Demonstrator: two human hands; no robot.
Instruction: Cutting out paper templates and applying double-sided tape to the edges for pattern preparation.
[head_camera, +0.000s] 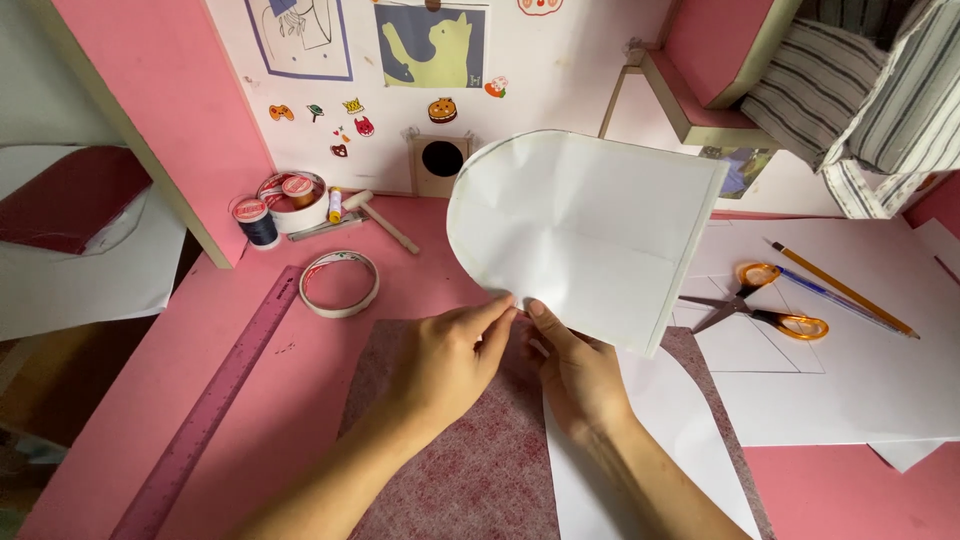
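Both hands hold up a white paper shape (585, 235) with one rounded end and one straight end, lifted above the pink desk (300, 370). My left hand (450, 355) pinches its lower edge with thumb and fingers. My right hand (575, 370) grips the same edge just beside it. Under my hands lies a reddish speckled fabric sheet (470, 460), with another white paper piece (660, 440) partly over it on the right.
Orange-handled scissors (770, 305), a pencil (840, 288) and a pen lie on white sheets (850, 380) at right. A purple ruler (215, 395) lies at left, a tape roll (340, 283) behind it, with thread spools (258, 222) and a small mallet (380, 220) near the sticker-covered wall.
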